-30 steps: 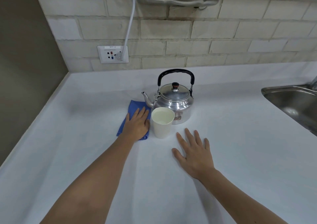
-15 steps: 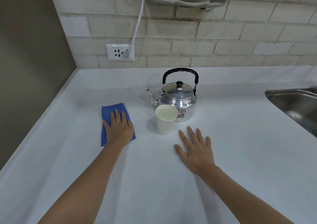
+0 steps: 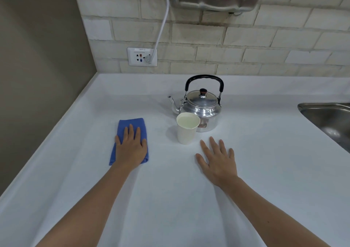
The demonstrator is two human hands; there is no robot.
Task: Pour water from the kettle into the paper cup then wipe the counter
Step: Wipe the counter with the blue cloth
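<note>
1. One kettle stands upright on the white counter, lid on, black handle raised, spout pointing left.
2. One paper cup stands just in front of the kettle, upright, with liquid close to its rim (whether the two touch I cannot tell).
3. One blue cloth, folded to a rectangle, lies flat to the left of the cup, well apart from it.
4. Two hands: the left hand lies palm down on the cloth, fingers straight and close together, pressing and not gripping; the right hand lies flat on the bare counter just before the cup, fingers spread wide, holding nothing.
5. One sink cuts into the counter at the far right; one wall socket sits above the back edge with one white cord plugged in.
6. A wall bounds the counter's left edge, tiles its back; bare surface lies open between cloth and wall, and between right hand and sink.
</note>
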